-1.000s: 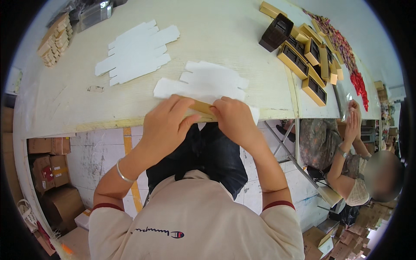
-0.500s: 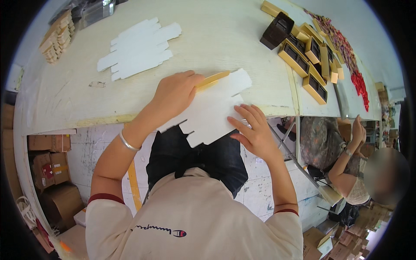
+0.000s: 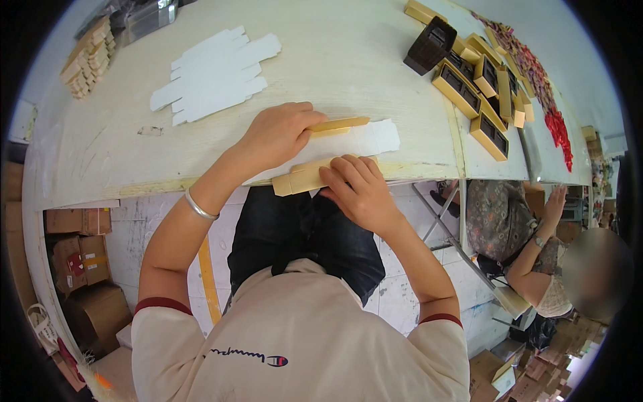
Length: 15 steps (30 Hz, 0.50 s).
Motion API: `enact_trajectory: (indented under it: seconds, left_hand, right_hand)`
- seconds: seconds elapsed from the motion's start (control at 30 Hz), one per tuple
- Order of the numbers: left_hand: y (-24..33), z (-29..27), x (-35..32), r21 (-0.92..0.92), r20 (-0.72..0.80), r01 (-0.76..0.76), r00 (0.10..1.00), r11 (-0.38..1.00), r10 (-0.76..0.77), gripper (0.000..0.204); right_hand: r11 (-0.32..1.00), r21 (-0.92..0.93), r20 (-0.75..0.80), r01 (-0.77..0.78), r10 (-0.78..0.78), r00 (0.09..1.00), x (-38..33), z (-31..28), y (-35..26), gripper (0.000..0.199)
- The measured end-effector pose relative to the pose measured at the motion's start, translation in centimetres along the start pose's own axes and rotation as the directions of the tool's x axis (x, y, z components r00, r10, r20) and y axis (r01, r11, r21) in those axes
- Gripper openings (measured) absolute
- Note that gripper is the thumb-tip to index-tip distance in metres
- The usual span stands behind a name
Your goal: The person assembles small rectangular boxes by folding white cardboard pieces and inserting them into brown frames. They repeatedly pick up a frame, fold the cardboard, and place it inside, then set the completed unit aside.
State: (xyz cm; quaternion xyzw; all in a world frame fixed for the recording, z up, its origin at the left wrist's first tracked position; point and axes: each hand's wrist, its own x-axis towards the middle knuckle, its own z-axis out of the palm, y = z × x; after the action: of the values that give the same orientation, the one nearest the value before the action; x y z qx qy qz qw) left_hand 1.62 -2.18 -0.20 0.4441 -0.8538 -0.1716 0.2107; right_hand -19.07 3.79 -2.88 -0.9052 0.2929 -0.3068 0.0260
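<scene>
A cardboard box blank, white inside and gold outside, lies at the table's front edge in front of me. My left hand grips its far side, where a narrow gold panel stands folded up. On the near side, my right hand has its fingers curled over a raised panel, gold face toward me, with the thumb underneath. The white inner face shows between the two folded sides. Part of the blank's left end is hidden behind my left hand and wrist.
Flat white blanks lie farther back on the left. Gold boxes with dark inserts and a dark brown container sit at the right, near red and purple ribbon-like pieces. A stack of small pieces stands far left. Another person sits at right.
The near side of the blank has been folded up, showing its gold face. My right hand moved left and its fingers closed over that panel. The far panel tilted slightly and shifted right.
</scene>
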Motion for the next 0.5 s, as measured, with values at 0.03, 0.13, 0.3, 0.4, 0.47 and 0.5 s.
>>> enact_trajectory:
  seconds: [0.03, 0.13, 0.3, 0.4, 0.47, 0.5]
  left_hand:
    - [0.0, 0.2, -0.1, 0.005, -0.019, -0.011, 1.000, 1.000, 0.011, 0.023]
    - [0.6, 0.2, -0.7, 0.049, -0.061, -0.026, 0.998, 0.998, 0.029, 0.018]
    - [2.1, -1.5, -2.4, 0.066, 0.038, -0.075, 0.997, 0.995, 0.073, 0.023]
    - [1.6, -0.6, -3.2, 0.110, -0.019, -0.107, 0.994, 0.988, 0.110, 0.026]
    - [1.3, -0.4, -3.4, 0.098, 0.035, -0.022, 0.999, 0.995, 0.019, 0.027]
    - [1.3, -0.5, -3.4, 0.106, 0.035, -0.014, 0.999, 0.994, 0.011, 0.027]
  right_hand:
    - [1.000, -0.010, 0.002, 0.003, -0.003, 1.000, 0.1, 0.1, 0.0, 0.031]
    - [0.999, -0.028, 0.049, -0.023, 0.024, 0.998, 1.0, 0.4, 0.3, 0.028]
    - [0.984, -0.013, 0.212, -0.177, 0.176, 0.961, 3.1, 0.2, 0.8, 0.018]
    - [0.977, 0.051, 0.248, -0.205, 0.186, 0.951, 3.4, -0.1, 1.3, 0.011]
    - [0.949, 0.023, 0.342, -0.316, 0.289, 0.894, 3.2, -2.4, 3.0, 0.008]
    - [0.931, 0.006, 0.388, -0.365, 0.334, 0.859, 2.7, -3.6, 4.0, 0.007]
